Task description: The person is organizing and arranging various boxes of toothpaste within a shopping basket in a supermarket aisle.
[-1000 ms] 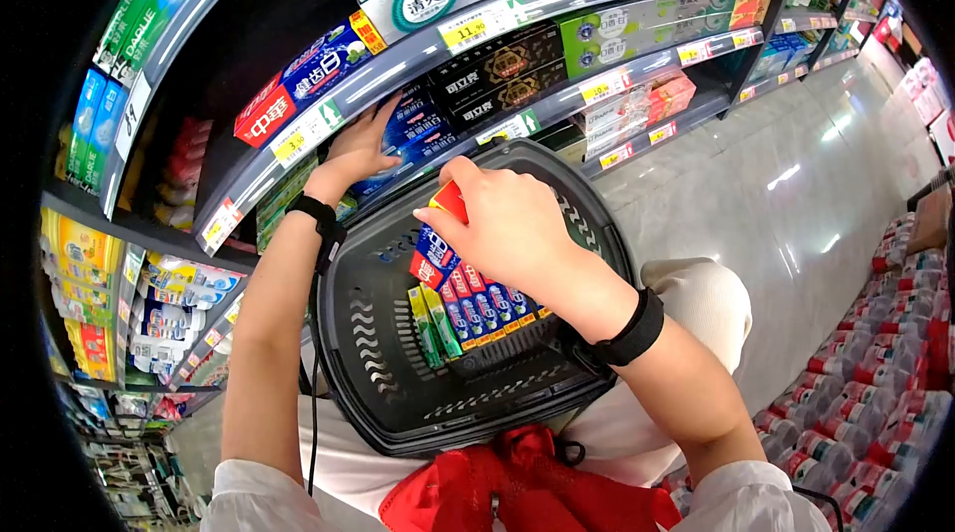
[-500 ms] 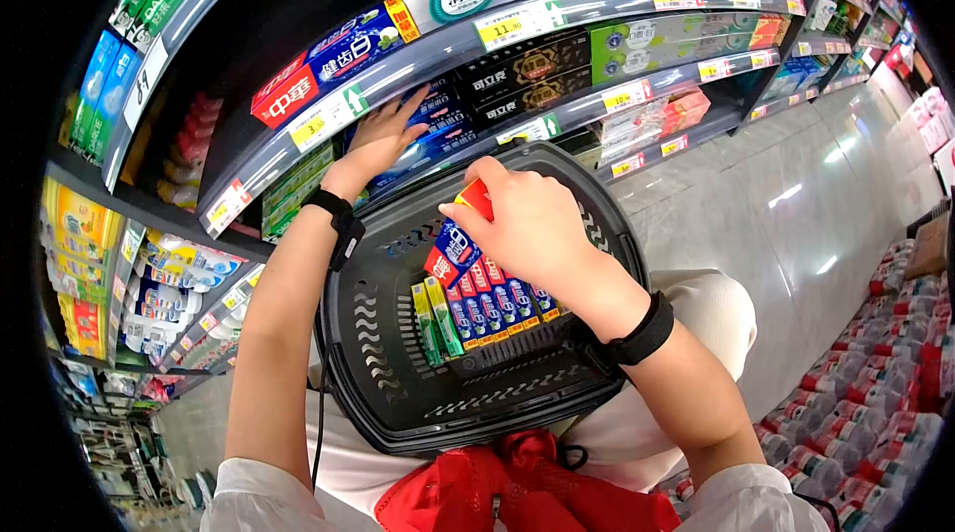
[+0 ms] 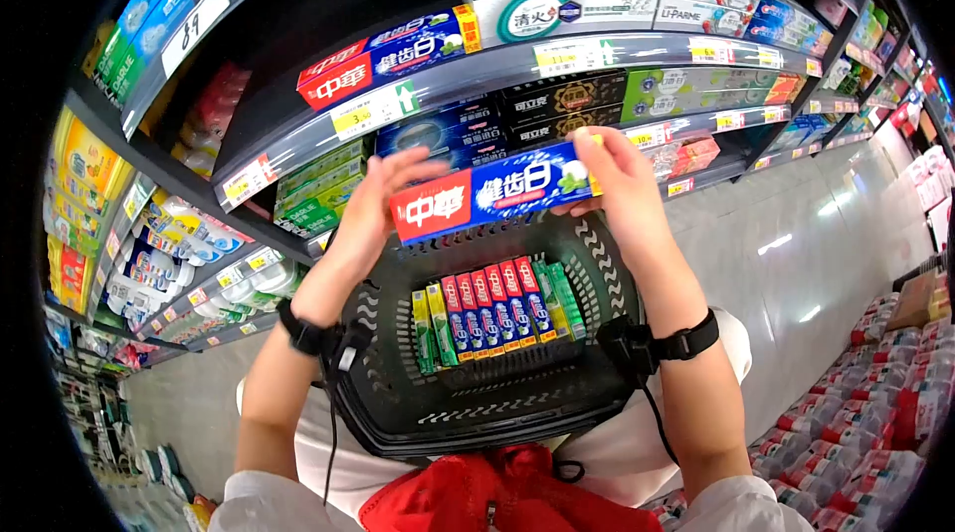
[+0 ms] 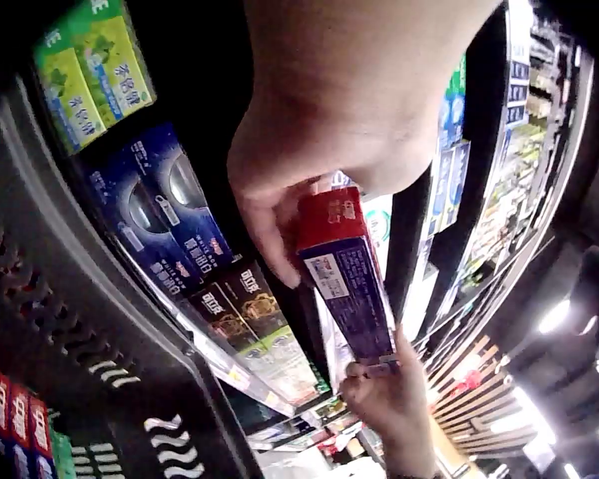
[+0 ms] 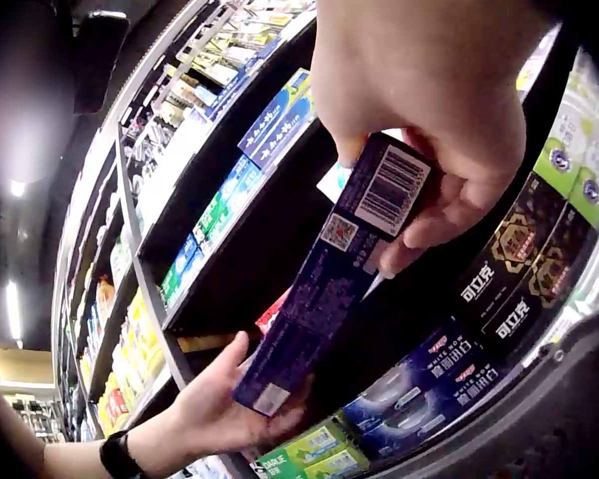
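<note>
Shelving [image 3: 288, 154] fills the view ahead of you. The basket [image 3: 398, 413] sits at your lap below it, with a row of small boxes [image 3: 492, 308] lined up on its floor. The long toothpaste box [image 3: 492, 196] is in the air between them: level, label facing you, over the basket's far rim, in front of the tier of dark boxes.

Left hand [image 3: 373, 209] grips the red end, thumb and fingers wrapped round it. Right hand [image 3: 622, 184] pinches the barcode end.

My read: mid-transfer, box held clear of the basket and not set down anywhere. For the next move, keep both ends level and get clearance past the price rail [image 3: 438, 85]. The matching box [image 3: 383, 60] lies on a higher tier.
</note>
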Demonstrator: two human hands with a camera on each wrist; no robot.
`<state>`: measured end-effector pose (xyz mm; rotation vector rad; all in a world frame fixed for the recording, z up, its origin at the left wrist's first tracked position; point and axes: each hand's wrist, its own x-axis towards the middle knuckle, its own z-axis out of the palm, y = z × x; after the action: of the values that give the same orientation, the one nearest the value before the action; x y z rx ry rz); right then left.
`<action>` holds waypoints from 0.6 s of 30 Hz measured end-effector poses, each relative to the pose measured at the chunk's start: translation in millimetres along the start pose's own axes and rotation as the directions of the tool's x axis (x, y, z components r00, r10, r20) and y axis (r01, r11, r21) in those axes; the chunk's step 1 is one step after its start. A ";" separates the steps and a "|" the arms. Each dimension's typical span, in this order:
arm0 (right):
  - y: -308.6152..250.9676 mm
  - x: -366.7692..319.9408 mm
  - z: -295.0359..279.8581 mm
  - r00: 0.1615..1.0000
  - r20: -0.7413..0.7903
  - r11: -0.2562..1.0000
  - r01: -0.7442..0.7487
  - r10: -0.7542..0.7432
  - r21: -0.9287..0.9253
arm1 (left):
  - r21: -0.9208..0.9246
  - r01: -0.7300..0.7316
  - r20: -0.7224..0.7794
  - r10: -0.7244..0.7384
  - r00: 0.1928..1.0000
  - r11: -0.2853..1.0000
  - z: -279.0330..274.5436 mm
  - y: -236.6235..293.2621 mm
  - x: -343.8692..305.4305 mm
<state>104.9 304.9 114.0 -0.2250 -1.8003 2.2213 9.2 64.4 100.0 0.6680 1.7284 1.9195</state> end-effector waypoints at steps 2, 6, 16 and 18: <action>-2.4 -2.3 5.8 0.999 0.009 0.998 -0.045 0.045 0.047 | -0.029 0.022 -0.050 -0.023 0.998 0.999 5.0 10.3 -35.8; 17.2 -1.5 18.6 0.991 0.119 0.998 -0.057 0.052 0.032 | 0.341 0.003 -0.024 0.005 1.000 0.940 -12.9 3.2 -66.8; 41.0 -9.4 40.1 0.899 0.421 0.991 0.130 -0.122 0.008 | 0.828 -0.157 0.028 0.241 0.970 0.539 2.9 22.5 -63.5; 27.7 -6.0 31.3 0.919 0.387 0.961 -0.033 -0.079 0.274 | 0.868 -0.222 -0.009 0.461 0.887 0.445 1.0 37.3 -54.6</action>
<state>98.5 268.6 93.3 0.3257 -1.6216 2.6080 51.2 26.9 134.8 1.2470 2.9362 1.2427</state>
